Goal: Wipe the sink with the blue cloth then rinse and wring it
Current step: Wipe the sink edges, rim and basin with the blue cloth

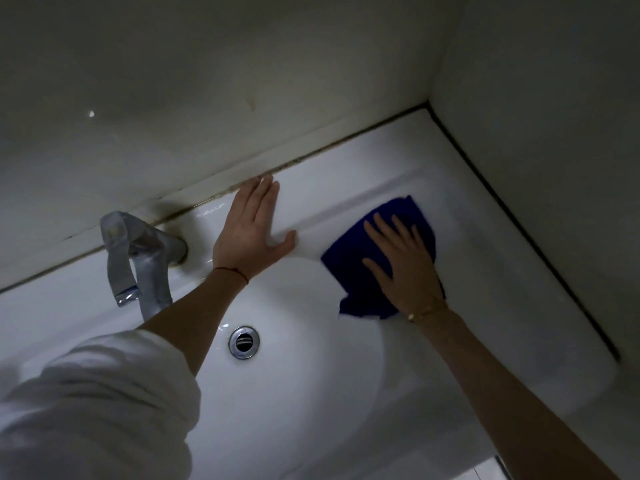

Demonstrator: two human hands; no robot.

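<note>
Right fingers [398, 233] spread apart and flat, pressing down on the dark blue microfibre cloth [363, 271]; no pinch or clamp, palm bears on the fabric. Right hand [403, 265] covers the near-right part of the cloth; a thin gold bracelet [424, 311] sits at the wrist

Cloth location: lying partly opened on the right shoulder of the white ceramic sink [485, 271], straddling the edge where the flat rim curves into the basin. Its lower corner hangs just inside the bowl

Left fingers [258, 199] extended and held together, thumb out to the side, flat on the rear ledge of the sink, tips touching the dark grimy seam at the wall [311, 81]. Left hand [251, 230] holds nothing; appears to serve as a brace. Thin red string [232, 270] at that wrist, white rolled-up sleeve [86, 393] further back

Chrome mixer tap [135, 258] stands just beside the left forearm, no water seen running. Round chrome drain [243, 342] sits in the basin bottom, well apart from the cloth

Judgement: step in hand is the wipe, at the right rim. Rinse and wring not yet begun

Next move likely calls for steady downward pressure while sweeping the cloth along the rim and down the bowl; the flat palm hold could let the cloth bunch or slip on wet glaze
</note>
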